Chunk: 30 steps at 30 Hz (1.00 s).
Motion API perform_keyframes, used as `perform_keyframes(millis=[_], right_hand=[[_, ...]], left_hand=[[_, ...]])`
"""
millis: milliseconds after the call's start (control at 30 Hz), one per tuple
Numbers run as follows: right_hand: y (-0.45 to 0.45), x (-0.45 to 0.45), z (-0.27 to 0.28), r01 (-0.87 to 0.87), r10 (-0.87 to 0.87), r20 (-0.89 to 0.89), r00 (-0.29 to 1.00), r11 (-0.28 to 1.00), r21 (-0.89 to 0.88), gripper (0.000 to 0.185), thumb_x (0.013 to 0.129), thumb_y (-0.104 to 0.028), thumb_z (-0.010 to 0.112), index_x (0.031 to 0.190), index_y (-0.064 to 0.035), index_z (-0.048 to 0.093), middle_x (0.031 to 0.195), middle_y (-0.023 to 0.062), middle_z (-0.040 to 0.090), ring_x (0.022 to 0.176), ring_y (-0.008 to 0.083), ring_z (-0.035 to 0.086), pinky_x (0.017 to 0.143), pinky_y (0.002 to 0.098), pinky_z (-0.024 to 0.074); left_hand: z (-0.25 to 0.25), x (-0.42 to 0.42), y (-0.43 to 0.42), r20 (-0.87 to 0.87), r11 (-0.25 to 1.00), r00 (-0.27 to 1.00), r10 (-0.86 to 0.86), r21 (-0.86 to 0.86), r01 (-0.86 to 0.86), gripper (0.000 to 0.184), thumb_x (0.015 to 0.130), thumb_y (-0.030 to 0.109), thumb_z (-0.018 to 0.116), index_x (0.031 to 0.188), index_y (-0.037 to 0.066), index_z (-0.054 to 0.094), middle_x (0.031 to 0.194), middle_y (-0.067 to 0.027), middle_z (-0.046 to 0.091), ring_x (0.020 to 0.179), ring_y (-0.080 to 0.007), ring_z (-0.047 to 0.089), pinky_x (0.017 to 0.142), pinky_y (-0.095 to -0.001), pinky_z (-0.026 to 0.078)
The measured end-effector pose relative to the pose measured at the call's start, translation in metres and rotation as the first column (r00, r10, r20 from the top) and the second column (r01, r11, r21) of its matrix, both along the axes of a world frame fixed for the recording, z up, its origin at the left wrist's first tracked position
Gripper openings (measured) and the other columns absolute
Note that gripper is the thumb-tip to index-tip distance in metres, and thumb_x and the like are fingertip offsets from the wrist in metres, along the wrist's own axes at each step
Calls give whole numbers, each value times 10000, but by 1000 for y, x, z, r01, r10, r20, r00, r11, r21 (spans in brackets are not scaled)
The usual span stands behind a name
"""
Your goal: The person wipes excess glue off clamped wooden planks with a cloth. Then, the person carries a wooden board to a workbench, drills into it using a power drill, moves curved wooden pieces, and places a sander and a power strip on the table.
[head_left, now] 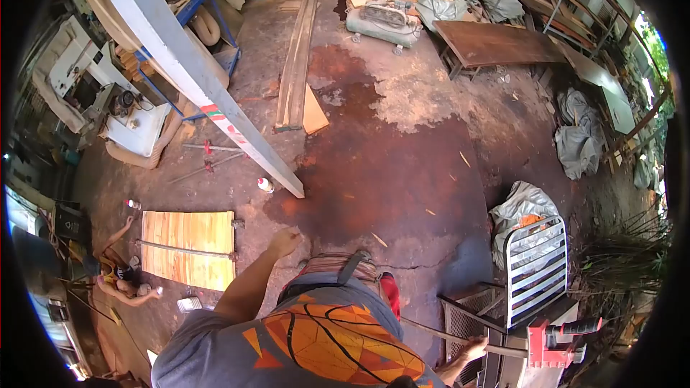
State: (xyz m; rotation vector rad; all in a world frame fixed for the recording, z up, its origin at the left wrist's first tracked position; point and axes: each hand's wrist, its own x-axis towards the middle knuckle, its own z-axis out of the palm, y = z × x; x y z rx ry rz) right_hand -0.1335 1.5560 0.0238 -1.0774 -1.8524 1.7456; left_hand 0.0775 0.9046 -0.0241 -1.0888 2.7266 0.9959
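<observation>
My right hand (473, 350) is wrapped around the bar of a bar clamp (510, 351) at the lower right. The clamp's red head with a dark handle (557, 343) sticks out past the hand over a chair-like frame. In front of my body, my left hand (287, 241) hangs above the floor with its fingers curled in and nothing visible in it. To its left, a panel of pale wood strips (188, 266) lies on the floor with a bar clamp (185, 249) across it. A white bottle with a red cap (266, 184) is beyond the left hand.
Another person (118, 273) sits on the floor left of the panel, near a small white tray (189, 304). A grey post (237, 133) slants across the left. Long planks (296, 64), an air compressor (383, 25) and a white slatted backrest (537, 266) stand around.
</observation>
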Motion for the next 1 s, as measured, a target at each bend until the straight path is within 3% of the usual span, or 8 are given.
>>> perform_keyframes(millis=[33, 133, 300, 367, 433, 533, 733, 1000], right_hand=[[-11, -2, 26, -71, 71, 38, 997, 997, 8, 243, 857, -177, 558, 637, -86, 509, 578, 30, 477, 495, 144, 455, 491, 299, 386], [42, -13, -10, -186, 178, 111, 978, 980, 67, 278, 892, -289, 525, 699, -89, 520, 636, 52, 512, 599, 194, 516, 577, 367, 434], [44, -35, -7, -150, 128, 153, 980, 979, 142, 246, 894, -273, 517, 734, -86, 528, 645, 52, 514, 591, 191, 510, 555, 362, 419], [34, -42, -3, -170, 139, 178, 974, 970, 172, 233, 894, -266, 514, 748, -85, 531, 648, 52, 515, 588, 189, 508, 546, 360, 413], [12, -58, 0, -207, 167, 203, 965, 958, 196, 222, 895, -260, 511, 763, -84, 534, 651, 52, 515, 585, 188, 506, 537, 358, 407], [-35, -81, -7, -362, 313, 263, 913, 917, 168, 205, 896, -250, 507, 784, -82, 539, 656, 52, 517, 580, 186, 502, 524, 356, 398], [-145, -110, -46, -688, 641, 419, 642, 724, -53, 176, 898, -231, 498, 826, -78, 548, 666, 52, 519, 570, 182, 496, 497, 350, 379], [-201, -97, -77, -783, 769, 583, 261, 522, -338, 153, 901, -205, 486, 882, -73, 561, 678, 53, 522, 557, 176, 487, 461, 343, 355]], left_hand=[[-3, -5, -5, -16, 999, 999, -45, -15, 44, 374, 886, 385, 557, 995, 60, 708, 1039, -217, 686, 971, -421, 645, 850, -497, 510], [14, -5, 10, -6, 1000, 1000, -21, -22, 21, 409, 888, 413, 564, 1038, 64, 715, 1065, -225, 684, 991, -420, 644, 866, -496, 512], [-136, 100, 14, 292, 998, 955, -48, -13, 55, 432, 844, 458, 625, 1007, 75, 739, 1049, -238, 694, 1014, -405, 658, 897, -469, 519], [-133, 114, 34, 317, 1000, 949, 7, 12, -11, 427, 824, 467, 655, 989, 83, 747, 1042, -236, 700, 1027, -394, 665, 906, -457, 523], [-70, 115, 63, 451, 837, 817, 360, 231, -496, 421, 775, 467, 717, 996, 110, 757, 1070, -214, 710, 1060, -371, 673, 927, -435, 528], [-80, 141, 91, 411, 738, 757, 508, 246, -629, 499, 754, 435, 727, 1025, 15, 729, 1057, -261, 703, 1047, -379, 677, 928, -431, 536], [-43, 134, 128, 336, 631, 675, 657, 245, -736, 428, 783, 368, 677, 1019, 15, 724, 1023, -257, 710, 999, -383, 689, 893, -432, 542], [-62, 149, 142, 250, 527, 602, 759, 308, -792, 443, 788, 379, 665, 1082, 51, 716, 1058, -240, 709, 1015, -396, 683, 917, -451, 531]])
